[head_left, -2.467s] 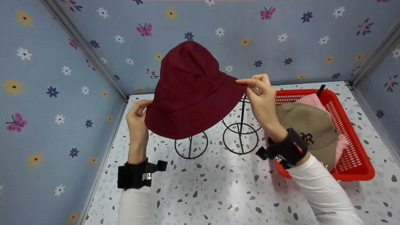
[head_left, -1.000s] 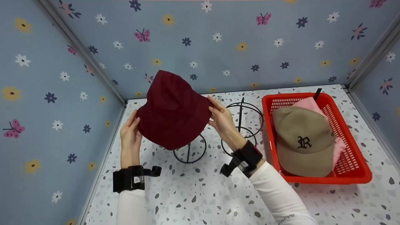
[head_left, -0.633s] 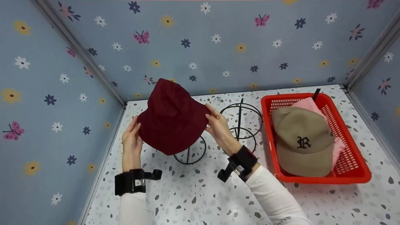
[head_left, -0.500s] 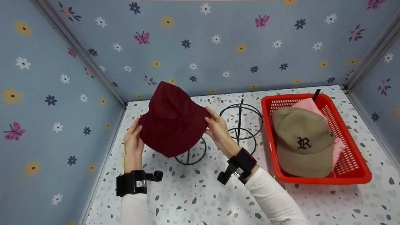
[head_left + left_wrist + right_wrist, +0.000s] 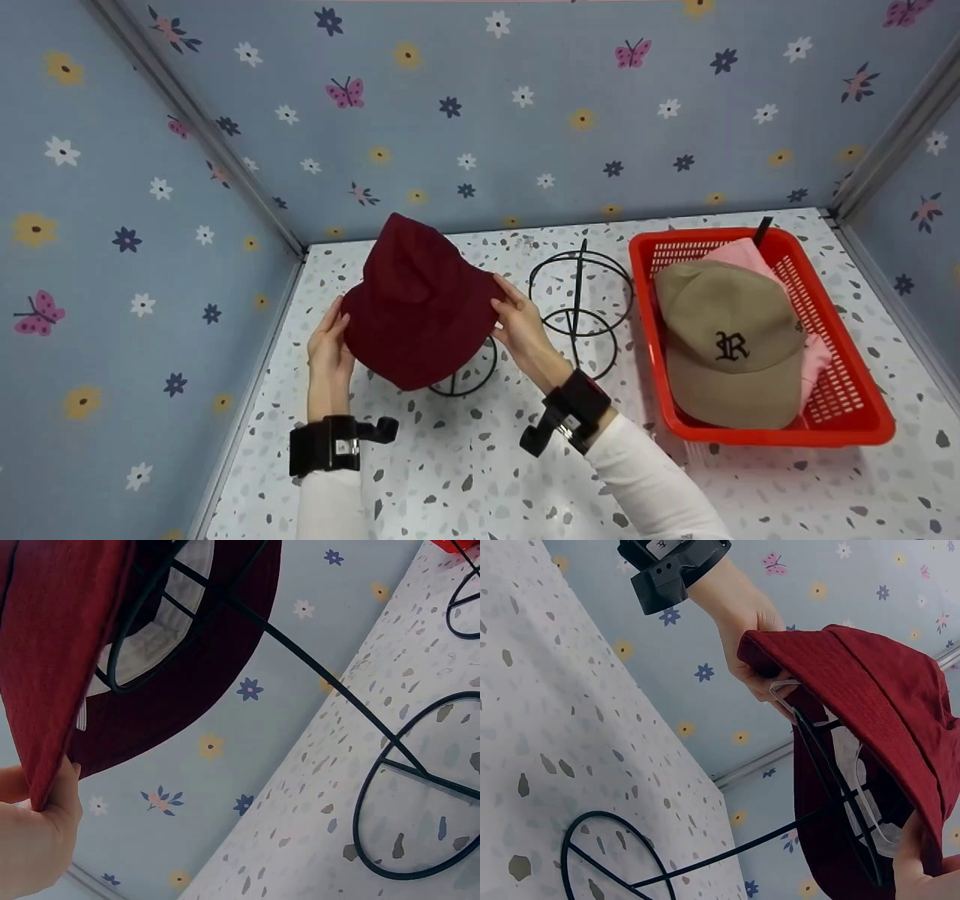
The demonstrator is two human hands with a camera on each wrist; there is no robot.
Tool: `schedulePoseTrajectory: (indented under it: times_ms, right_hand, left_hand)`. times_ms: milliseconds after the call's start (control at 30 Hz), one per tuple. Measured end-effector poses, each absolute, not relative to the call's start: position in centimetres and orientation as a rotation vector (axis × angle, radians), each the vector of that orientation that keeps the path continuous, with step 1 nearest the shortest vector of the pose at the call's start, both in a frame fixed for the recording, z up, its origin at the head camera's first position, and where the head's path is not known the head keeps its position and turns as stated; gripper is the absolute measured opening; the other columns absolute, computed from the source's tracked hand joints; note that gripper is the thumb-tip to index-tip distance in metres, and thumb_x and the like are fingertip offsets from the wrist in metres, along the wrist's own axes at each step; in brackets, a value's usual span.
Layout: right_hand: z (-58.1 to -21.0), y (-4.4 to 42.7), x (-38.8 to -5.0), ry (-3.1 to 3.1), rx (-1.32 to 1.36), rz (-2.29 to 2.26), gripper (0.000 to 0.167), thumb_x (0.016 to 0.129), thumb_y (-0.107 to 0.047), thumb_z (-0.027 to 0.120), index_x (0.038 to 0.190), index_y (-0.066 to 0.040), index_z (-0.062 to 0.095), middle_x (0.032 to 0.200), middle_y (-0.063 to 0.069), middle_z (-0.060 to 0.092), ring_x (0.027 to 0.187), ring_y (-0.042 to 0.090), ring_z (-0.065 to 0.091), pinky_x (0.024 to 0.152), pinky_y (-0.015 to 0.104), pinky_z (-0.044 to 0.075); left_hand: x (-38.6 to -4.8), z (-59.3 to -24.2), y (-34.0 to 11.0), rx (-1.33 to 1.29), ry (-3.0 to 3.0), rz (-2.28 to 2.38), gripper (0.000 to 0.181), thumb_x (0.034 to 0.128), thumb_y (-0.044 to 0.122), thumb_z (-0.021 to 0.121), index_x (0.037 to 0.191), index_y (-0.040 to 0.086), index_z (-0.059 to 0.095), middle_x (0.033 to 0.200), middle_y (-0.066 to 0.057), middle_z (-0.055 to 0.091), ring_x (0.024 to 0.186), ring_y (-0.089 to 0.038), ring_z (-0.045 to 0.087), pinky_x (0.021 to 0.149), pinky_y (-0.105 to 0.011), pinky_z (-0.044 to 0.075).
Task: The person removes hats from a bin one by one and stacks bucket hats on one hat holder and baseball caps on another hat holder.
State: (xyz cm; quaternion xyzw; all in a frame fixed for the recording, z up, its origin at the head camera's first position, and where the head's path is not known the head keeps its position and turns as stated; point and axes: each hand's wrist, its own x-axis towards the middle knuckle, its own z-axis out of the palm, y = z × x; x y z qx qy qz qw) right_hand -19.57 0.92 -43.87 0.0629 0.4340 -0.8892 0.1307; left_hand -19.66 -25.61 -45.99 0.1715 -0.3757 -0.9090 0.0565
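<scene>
Slightly left of the middle of the frame, a maroon bucket hat [image 5: 420,307] is pinched at its brim between the person's two hands, the left hand [image 5: 328,345] on the left edge and the right hand [image 5: 521,322] on the right. Its crown points toward the upper left, so the hat leans; its opening surrounds the upper rings of a black wire stand [image 5: 328,682], whose stem leaves the opening and runs to a round base. That base peeks out under the hat's lower right edge, nearer the right hand. Whether the crown touches the stand's top cannot be told. Nothing visible blocks the opening. A second wire stand [image 5: 579,289] stands just beyond the right hand. Farther right on the desk [image 5: 465,480], a red basket [image 5: 780,436] holds a tan cap [image 5: 727,330] over pink fabric [image 5: 816,360].
</scene>
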Motion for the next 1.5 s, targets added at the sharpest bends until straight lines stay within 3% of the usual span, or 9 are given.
schedulePoseTrajectory:
  times_ms: [467,633,733,867,967,1100,1233,1433,1500]
  right_hand:
    - [-46.4,1.1,-19.4,1.289,0.256,-2.550,0.047,0.092,0.004,0.032,0.138,-0.007,0.027,0.141,0.012,0.027,0.121,0.027,0.037,0.094,0.038,0.038]
    - [-47.3,1.3,-19.6,1.319,0.301,-2.529,0.047,0.092,0.004,0.033,0.138,-0.007,0.028,0.146,0.008,0.017,0.122,0.027,0.036,0.094,0.037,0.038]
    - [-47.7,1.4,-19.6,1.343,0.306,-2.512,0.048,0.092,0.004,0.033,0.138,-0.007,0.028,0.147,0.004,0.013,0.121,0.025,0.037,0.088,0.031,0.042]
    - [-48.2,1.6,-19.4,1.389,0.299,-2.481,0.048,0.092,0.004,0.034,0.138,-0.009,0.028,0.143,0.009,0.025,0.100,0.015,0.050,0.057,0.018,0.040]
    - [-48.6,1.7,-19.4,1.401,0.306,-2.475,0.049,0.091,0.005,0.034,0.138,-0.008,0.028,0.139,0.013,0.031,0.091,0.012,0.050,0.053,0.017,0.039]
    - [-49.3,1.7,-19.5,1.388,0.344,-2.467,0.050,0.091,0.006,0.033,0.138,-0.007,0.028,0.139,0.015,0.031,0.101,0.017,0.048,0.078,0.028,0.047]
    - [-49.9,1.6,-19.5,1.385,0.384,-2.455,0.050,0.090,0.007,0.035,0.137,-0.007,0.029,0.138,0.015,0.032,0.100,0.018,0.049,0.088,0.033,0.043]
    - [-50.3,1.6,-19.6,1.375,0.405,-2.454,0.051,0.089,0.008,0.036,0.137,-0.007,0.031,0.140,0.014,0.030,0.101,0.018,0.049,0.088,0.033,0.043]
    - [-50.4,1.6,-19.7,1.374,0.416,-2.453,0.051,0.089,0.008,0.037,0.136,-0.008,0.032,0.140,0.014,0.031,0.101,0.018,0.048,0.090,0.034,0.042]
  left_hand:
    - [-19.8,-47.9,-24.6,0.633,-1.110,-2.776,0.049,0.0900,-0.010,0.034,0.137,0.002,0.023,0.146,-0.004,0.017,0.130,-0.011,0.020,0.103,-0.019,0.024]
    - [-19.8,-48.7,-24.7,0.658,-1.074,-2.810,0.050,0.0904,-0.009,0.033,0.138,0.004,0.022,0.146,-0.003,0.018,0.130,-0.011,0.022,0.101,-0.019,0.026]
    - [-19.8,-49.3,-24.7,0.689,-1.061,-2.832,0.051,0.0907,-0.008,0.034,0.138,0.006,0.023,0.145,-0.002,0.021,0.126,-0.011,0.029,0.095,-0.019,0.034]
    - [-19.8,-50.0,-24.6,0.708,-1.138,-2.805,0.050,0.0908,-0.008,0.034,0.138,0.005,0.024,0.145,-0.004,0.020,0.127,-0.013,0.029,0.095,-0.018,0.034]
    - [-19.8,-50.5,-24.4,0.696,-1.196,-2.782,0.051,0.0904,-0.009,0.033,0.138,0.003,0.021,0.146,-0.006,0.018,0.129,-0.014,0.024,0.098,-0.019,0.030]
    - [-19.7,-51.2,-24.3,0.721,-1.195,-2.769,0.050,0.0896,-0.010,0.035,0.137,0.002,0.023,0.145,-0.008,0.021,0.119,-0.012,0.038,0.089,-0.017,0.038]
    - [-19.6,-51.6,-23.9,0.741,-1.214,-2.740,0.049,0.0894,-0.010,0.036,0.136,0.002,0.026,0.144,-0.009,0.022,0.103,-0.006,0.049,0.079,-0.014,0.043]
    - [-20.6,-53.5,-23.3,0.747,-1.260,-2.675,0.049,0.0889,-0.013,0.032,0.135,0.000,0.024,0.147,-0.002,0.010,0.128,-0.013,0.026,0.099,-0.019,0.030]
    - [-21.6,-56.1,-24.2,0.677,-1.214,-2.714,0.047,0.0858,-0.015,0.038,0.131,0.000,0.037,0.145,-0.001,0.021,0.125,-0.013,0.032,0.098,-0.020,0.032]
